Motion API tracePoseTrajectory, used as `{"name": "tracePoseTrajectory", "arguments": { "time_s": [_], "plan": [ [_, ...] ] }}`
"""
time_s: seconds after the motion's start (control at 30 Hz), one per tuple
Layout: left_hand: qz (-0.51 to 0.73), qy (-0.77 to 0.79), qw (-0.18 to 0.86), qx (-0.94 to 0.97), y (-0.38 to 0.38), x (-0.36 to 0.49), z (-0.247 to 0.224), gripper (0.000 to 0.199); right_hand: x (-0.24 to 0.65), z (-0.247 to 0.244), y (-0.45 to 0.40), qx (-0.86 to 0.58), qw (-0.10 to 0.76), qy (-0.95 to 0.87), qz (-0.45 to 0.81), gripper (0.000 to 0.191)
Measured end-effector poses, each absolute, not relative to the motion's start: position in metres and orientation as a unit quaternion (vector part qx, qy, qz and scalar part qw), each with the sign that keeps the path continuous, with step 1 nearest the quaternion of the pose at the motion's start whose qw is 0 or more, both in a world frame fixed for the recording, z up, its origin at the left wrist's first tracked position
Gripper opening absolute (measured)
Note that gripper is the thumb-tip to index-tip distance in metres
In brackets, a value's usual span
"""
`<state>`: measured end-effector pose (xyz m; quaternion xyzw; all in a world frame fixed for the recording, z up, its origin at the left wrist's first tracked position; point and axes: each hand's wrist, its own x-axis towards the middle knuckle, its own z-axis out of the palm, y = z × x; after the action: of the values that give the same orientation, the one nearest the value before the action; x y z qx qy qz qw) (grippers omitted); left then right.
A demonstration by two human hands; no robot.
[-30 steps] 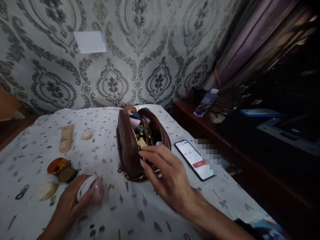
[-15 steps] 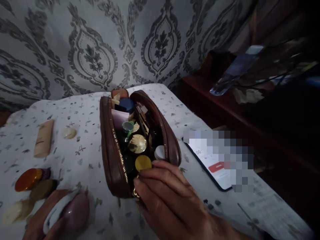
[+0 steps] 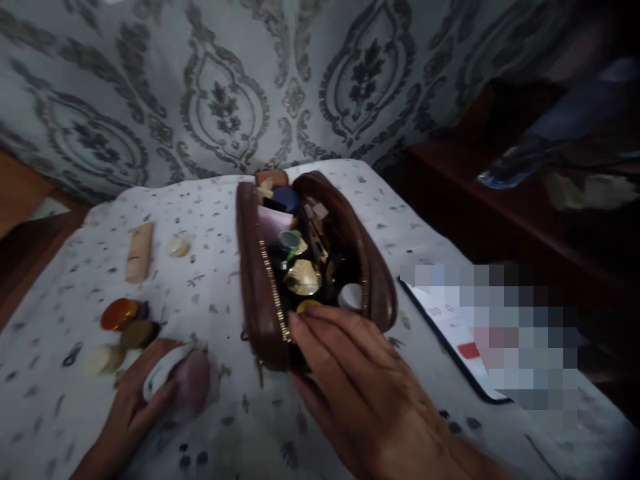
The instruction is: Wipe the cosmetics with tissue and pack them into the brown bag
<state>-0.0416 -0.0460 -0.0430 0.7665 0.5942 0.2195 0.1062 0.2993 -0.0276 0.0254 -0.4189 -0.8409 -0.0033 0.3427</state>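
A brown leather toiletry bag point(image 3: 253, 280) lies unzipped on the patterned white sheet. Inside show a gold round lid point(image 3: 303, 277), a silver-grey lid point(image 3: 351, 296), a blue lid point(image 3: 286, 200), a green-rimmed piece point(image 3: 289, 244) and a pale pink packet point(image 3: 274, 224). My right hand point(image 3: 360, 380) is closed on the bag's near end, fingers over the rim and partly covering a yellow lid point(image 3: 309, 306); its thumb is mostly hidden. My left hand point(image 3: 143, 390) grips a white jar point(image 3: 165, 372). Against it is a mauve-pink round container point(image 3: 194, 380), blurred.
On the left of the sheet point(image 3: 220, 413) are an orange-lidded jar point(image 3: 119, 314), an olive-brown jar point(image 3: 139, 333), a cream-coloured jar point(image 3: 103, 358), a beige tube point(image 3: 139, 253) and a small pale jar point(image 3: 178, 246). A phone point(image 3: 467, 350), partly pixelated, lies right of the bag.
The view has swung, so everything sits further right, mostly higher. My right fingers now cover more of the yellow lid. My left hand keeps hold of the white jar beside the pink container.
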Motion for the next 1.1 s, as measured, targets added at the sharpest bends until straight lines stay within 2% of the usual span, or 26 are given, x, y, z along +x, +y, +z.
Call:
{"name": "tracePoseTrajectory", "arguments": {
  "time_s": [0.23, 0.33, 0.43, 0.57, 0.7, 0.8, 0.97, 1.03, 1.1],
  "plan": [
    [0.264, 0.559, 0.177, 0.766, -0.044, -0.024, -0.033, 0.041, 0.286, 0.023, -0.035, -0.409, 0.431, -0.803, -0.047, 0.048],
    [0.283, 0.549, 0.176, 0.767, -0.046, -0.021, -0.031, 0.037, 0.272, 0.018, -0.053, -0.35, 0.448, -0.822, -0.023, 0.043],
    [0.283, 0.542, 0.176, 0.771, -0.047, -0.019, -0.026, 0.034, 0.242, 0.007, -0.064, -0.33, 0.384, -0.86, 0.069, 0.037],
    [0.28, 0.542, 0.169, 0.774, -0.048, -0.021, -0.025, 0.038, 0.192, -0.007, -0.058, -0.402, 0.269, -0.841, 0.242, 0.049],
    [0.287, 0.55, 0.149, 0.77, -0.05, -0.025, -0.034, 0.045, 0.161, -0.016, -0.046, -0.446, 0.193, -0.812, 0.324, 0.032],
    [0.296, 0.547, 0.13, 0.772, -0.051, -0.028, -0.039, 0.045, 0.154, -0.022, -0.04, -0.468, 0.197, -0.789, 0.345, 0.036],
    [0.309, 0.508, 0.101, 0.798, -0.052, -0.026, -0.036, 0.041, 0.159, -0.033, -0.03, -0.442, 0.249, -0.776, 0.374, 0.062],
    [0.314, 0.497, 0.084, 0.804, -0.052, -0.026, -0.036, 0.038, 0.162, -0.035, -0.025, -0.424, 0.249, -0.787, 0.373, 0.057],
    [0.318, 0.488, 0.061, 0.811, -0.051, -0.025, -0.037, 0.036, 0.164, -0.037, -0.021, -0.404, 0.24, -0.804, 0.364, 0.041]
  ]
}}
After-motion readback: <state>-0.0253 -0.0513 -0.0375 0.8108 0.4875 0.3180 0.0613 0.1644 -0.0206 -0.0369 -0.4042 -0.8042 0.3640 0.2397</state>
